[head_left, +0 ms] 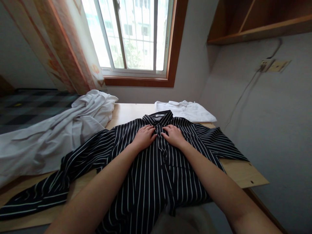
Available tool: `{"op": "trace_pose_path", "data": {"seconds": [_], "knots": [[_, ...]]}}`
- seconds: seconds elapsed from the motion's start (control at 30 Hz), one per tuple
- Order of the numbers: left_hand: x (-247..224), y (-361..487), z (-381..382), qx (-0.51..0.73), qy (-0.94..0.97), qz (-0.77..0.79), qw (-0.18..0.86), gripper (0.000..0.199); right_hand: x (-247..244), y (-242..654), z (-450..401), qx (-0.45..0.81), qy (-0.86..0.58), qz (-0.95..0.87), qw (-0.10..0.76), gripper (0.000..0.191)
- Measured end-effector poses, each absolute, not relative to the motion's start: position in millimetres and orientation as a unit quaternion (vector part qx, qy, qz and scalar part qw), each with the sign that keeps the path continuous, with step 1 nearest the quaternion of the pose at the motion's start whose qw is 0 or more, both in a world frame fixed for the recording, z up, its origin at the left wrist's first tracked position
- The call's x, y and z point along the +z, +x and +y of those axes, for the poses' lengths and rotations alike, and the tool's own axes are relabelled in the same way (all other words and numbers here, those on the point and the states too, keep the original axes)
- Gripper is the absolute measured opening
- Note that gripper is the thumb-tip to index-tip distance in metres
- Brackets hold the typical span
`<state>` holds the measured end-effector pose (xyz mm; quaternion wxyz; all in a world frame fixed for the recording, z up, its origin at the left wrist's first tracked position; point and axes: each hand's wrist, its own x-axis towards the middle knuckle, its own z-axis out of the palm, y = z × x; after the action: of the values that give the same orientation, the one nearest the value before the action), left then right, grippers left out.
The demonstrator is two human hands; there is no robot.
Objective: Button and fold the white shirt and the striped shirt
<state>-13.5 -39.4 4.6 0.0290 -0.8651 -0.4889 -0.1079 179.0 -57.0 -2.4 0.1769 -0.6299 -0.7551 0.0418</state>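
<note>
1) Clock centred on middle of striped shirt (148, 175), as wearer sees it; shirt is black with white stripes, spread out on wooden tabletop (240, 172), collar (167, 118) at 12 o'clock, pale label inside neck
2) Left hand (144, 136): at 11 o'clock, palm down on upper chest of shirt just below collar, thumb spread apart from fingers, pointing at button placket
3) Right hand (173, 136): at 1 o'clock, near mirror pose, palm down on other side of placket, thumb and fingers apart; hands close to each other, not touching
4) Shirt sleeves: one runs out long and rumpled between 8 and 9 o'clock, other lies at 3 o'clock over tabletop; lower front drapes toward 6 o'clock, some creases along placket
5) White crumpled garment (83, 130) at 10 o'clock, heaped, trailing out to 9 o'clock, beside shirt sleeve
6) White folded garment (186, 111) at 1 o'clock, flat, just past shirt shoulder
7) Dark checked bedding (36, 109) at 10 o'clock, past crumpled garment
8) Background: window (138, 39) near 12 o'clock, patterned curtain (65, 42) at 11 o'clock, wall socket (266, 64) with cord (240, 97) at 2 o'clock, wooden shelf (270, 29) between 1 and 2 o'clock
</note>
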Motion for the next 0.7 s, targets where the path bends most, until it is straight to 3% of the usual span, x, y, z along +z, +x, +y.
{"op": "trace_pose_path", "data": {"seconds": [0.13, 0.43, 0.7], "knots": [[7.1, -13.9, -41.8, -0.130, -0.838, -0.523, 0.083, 0.060, -1.8, 179.0, -57.1, 0.032, -0.628, -0.757, 0.179, 0.041], [3.6, -14.6, -40.4, -0.032, -0.817, -0.576, 0.007, 0.070, 3.7, 179.6, -58.6, 0.013, -0.631, -0.751, 0.194, 0.033], [11.9, -49.5, -19.7, -0.056, -0.785, -0.617, 0.021, 0.059, 10.2, 212.4, -45.0, -0.006, -0.660, -0.716, 0.227, 0.029]]}}
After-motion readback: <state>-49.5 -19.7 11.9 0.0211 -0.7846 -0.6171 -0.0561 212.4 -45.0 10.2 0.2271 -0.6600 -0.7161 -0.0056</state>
